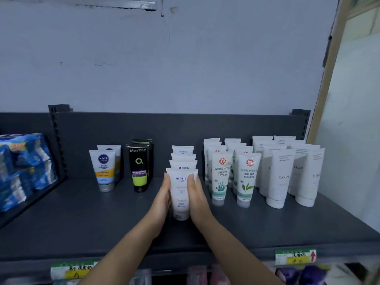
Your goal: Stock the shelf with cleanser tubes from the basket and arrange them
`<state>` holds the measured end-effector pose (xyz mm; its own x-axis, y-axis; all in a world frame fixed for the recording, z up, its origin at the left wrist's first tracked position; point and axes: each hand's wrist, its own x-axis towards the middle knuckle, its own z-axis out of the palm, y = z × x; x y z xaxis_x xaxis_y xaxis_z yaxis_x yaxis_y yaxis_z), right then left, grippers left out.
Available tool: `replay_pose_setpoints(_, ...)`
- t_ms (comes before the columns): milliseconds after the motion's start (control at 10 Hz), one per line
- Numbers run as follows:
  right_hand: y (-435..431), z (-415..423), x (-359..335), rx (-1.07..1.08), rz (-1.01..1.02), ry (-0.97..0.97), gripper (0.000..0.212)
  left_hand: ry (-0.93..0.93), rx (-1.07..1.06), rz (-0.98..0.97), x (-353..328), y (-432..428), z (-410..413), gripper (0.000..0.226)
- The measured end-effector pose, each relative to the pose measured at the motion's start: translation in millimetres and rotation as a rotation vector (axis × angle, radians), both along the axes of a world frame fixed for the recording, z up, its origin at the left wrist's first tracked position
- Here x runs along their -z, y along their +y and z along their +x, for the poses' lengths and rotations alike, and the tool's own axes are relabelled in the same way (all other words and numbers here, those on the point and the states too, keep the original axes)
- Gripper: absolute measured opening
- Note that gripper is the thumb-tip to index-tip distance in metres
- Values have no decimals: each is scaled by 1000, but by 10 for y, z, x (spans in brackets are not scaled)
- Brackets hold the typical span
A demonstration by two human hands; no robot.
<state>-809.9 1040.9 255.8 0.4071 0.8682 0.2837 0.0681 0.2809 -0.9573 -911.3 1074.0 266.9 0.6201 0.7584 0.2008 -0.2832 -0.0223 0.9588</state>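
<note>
Nearest, along the front lip of the dark shelf (82, 219), two green-and-yellow price tags: one (295, 257) down to the right of the front white tube (181, 194), another (72, 271) down to its left. Beyond the lip, two bare forearms reaching in towards that tube. Left grip (164, 194) laid flat against the tube's left side, fingers straight and pointing up. Right grip (198, 194) pressed the same way on the right side, thumb lying straight along the front face. Neither curled; tube sandwiched between them, standing upright on its cap. Directly behind the tube, three more matching white tubes (183, 159) in a single file, upright. Just right of the tube, two files of white tubes with red seals (221, 177); further right, plain white FLORAL tubes (281, 177) in two files. Left of the tube, a black and green tube (139, 167) with another behind, then a Nivea tube (103, 169) likewise doubled. Far left, stacked blue packs (22, 167). Behind everything, the shelf's dark back panel (164, 130), then a pale, cracked wall (185, 58).
</note>
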Motion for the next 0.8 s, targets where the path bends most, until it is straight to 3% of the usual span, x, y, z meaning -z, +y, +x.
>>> replay_pose_setpoints(300,-25,-28,10,25,-10,-21,94,-8,-5,78,31,-57,-36,72)
replay_pose_setpoints(400,-100,-35,-24,79,-8,-89,86,-21,-86,184,28,-74,-42,74)
replay_pose_setpoints(500,-268,-38,-152,105,-3,-177,85,55,-211,331,-22,-98,-107,101)
replay_pose_setpoints(600,-560,-54,-303,133,1,-304,86,177,-366,585,-76,-198,-185,101)
replay_pose_setpoints(800,-1311,-100,-485,47,10,-260,71,214,-584,361,-249,-704,-303,72)
